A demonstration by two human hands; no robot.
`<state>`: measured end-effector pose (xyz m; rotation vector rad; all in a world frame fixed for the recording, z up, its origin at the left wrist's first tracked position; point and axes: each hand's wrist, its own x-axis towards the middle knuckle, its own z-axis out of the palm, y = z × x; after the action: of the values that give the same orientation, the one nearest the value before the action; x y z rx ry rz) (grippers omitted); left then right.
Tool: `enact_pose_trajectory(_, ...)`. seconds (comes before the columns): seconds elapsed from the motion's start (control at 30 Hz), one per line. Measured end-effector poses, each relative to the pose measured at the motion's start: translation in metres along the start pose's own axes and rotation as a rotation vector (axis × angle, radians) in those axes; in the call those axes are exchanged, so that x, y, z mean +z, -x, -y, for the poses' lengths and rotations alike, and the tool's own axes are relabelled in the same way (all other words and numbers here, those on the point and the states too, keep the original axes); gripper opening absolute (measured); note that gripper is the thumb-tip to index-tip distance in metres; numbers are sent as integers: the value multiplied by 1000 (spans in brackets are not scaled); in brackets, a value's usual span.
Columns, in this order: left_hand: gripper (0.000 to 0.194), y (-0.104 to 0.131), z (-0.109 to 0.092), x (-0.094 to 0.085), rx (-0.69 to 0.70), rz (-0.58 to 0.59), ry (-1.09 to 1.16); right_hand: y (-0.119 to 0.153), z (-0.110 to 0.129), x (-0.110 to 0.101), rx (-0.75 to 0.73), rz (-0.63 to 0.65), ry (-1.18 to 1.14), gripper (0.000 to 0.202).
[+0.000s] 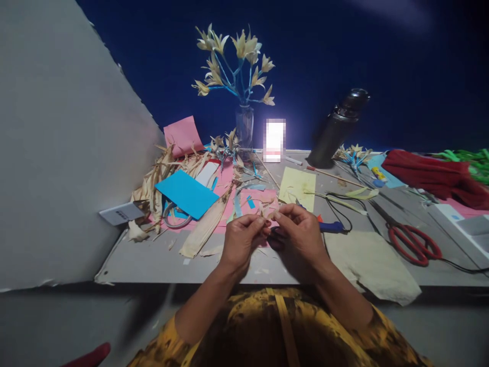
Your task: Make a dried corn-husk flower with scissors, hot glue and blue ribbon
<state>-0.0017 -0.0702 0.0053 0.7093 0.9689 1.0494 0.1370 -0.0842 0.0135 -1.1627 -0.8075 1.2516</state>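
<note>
Both hands meet above the near edge of the table, fingertips close together. My left hand (241,239) pinches a small pale piece of dried husk (262,211) between thumb and fingers. On its other side my right hand (301,232) grips the same piece, which is too small to show its exact shape. Dark scissor-like handles (276,238) lie under the hands, partly hidden. Pink paper (263,195) with blue scraps is just beyond. A blue-handled tool (331,227) lies right of my right hand. Long dried husk strips (208,224) lie to the left.
A glass vase (244,125) of husk flowers (244,46) stands at the back, beside a glowing phone (274,140). A dark flask (338,130) stands to the right. Red-handled scissors (414,244) and a pale sheet (372,262) lie at front right. A wall (69,153) borders the left.
</note>
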Motion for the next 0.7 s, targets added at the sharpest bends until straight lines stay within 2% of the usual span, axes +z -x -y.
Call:
enact_pose_trajectory(0.17, 15, 1, 3, -2, 418, -155, -317, 0, -2, -1, -21, -23, 67, 27)
enact_pose_trajectory(0.23, 10, 1, 4, -2, 503, -172, -366, 0, -3, 0, -33, -35, 78, 27)
enact_pose_trajectory(0.4, 7, -2, 6, -2, 451, -155, -316, 0, -1, 4, -73, -68, 110, 25)
enact_pose_trajectory(0.57, 11, -6, 11, -8, 365, -83, -232, 0, 0, 5, -84, -75, 120, 23)
enact_pose_trajectory(0.7, 6, -10, 16, -13, 467, -47, -238, 0, 2, 7, -92, -72, 114, 22)
